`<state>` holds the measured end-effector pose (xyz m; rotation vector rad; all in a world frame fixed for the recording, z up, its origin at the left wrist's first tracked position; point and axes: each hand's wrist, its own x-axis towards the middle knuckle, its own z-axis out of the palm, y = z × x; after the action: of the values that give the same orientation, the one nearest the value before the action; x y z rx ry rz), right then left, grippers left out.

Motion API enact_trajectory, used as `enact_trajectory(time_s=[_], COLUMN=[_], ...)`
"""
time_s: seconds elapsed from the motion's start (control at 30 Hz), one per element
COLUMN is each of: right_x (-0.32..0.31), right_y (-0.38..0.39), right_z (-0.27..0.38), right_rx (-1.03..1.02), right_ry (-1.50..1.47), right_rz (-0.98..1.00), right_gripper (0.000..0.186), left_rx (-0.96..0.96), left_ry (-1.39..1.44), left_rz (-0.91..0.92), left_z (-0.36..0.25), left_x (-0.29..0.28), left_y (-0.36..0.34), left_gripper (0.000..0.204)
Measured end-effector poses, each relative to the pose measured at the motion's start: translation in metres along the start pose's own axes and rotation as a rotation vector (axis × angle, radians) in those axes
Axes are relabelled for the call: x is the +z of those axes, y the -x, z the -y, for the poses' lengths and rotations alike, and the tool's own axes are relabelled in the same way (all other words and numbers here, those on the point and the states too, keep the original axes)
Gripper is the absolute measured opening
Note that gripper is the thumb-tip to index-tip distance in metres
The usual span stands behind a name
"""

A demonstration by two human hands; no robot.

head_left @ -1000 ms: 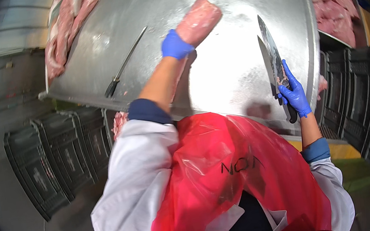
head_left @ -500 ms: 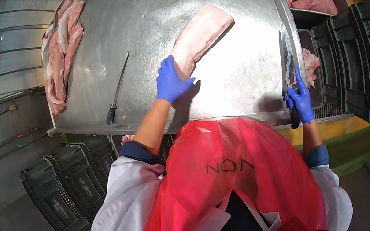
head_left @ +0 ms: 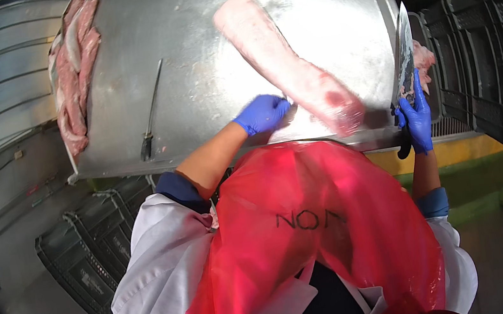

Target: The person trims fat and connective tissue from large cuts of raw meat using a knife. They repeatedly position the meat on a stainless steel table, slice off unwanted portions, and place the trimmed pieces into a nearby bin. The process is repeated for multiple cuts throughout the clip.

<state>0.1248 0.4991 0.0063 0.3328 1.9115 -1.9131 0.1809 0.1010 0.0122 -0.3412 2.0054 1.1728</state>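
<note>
While between crates, a metal table; right fingers round a knife, left fingers, hold unclear.

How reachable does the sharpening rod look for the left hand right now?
Probably yes: the sharpening rod lies on the metal table to the left of the left hand, with nothing visible between them. The long piece of meat is on that hand's other side, out of the way.

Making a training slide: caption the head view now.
Right hand holding a knife, left hand beside a long piece of meat on a metal table.
</note>
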Motion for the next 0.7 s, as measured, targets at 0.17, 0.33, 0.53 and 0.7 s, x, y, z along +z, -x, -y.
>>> enact_trajectory(time_s=[0.17, 0.33, 0.53, 0.7], right_x=[-0.03, -0.038, -0.031, -0.023], right_y=[0.012, 0.039, 0.05, 0.046], right_z=[0.0, -0.005, -0.031, -0.025], right_rx=[-0.075, -0.124, -0.118, -0.127], right_ry=[-0.112, -0.112, -0.118, -0.003], right_rz=[-0.031, -0.148, -0.151, -0.208], right_gripper=[0.075, 0.079, 0.082, 0.081], left_rx=[0.674, 0.29, 0.691, 1.062], left_ry=[-1.139, -1.111, -0.994, -0.978], left_rz=[-0.605, -0.503, -0.52, -0.616], left_z=[-0.039, -0.053, -0.103, -0.144], left_x=[-0.036, -0.037, 0.012, 0.087], left_y=[-0.059, -0.04, -0.034, -0.105], left_gripper=[0.077, 0.078, 0.052, 0.03])
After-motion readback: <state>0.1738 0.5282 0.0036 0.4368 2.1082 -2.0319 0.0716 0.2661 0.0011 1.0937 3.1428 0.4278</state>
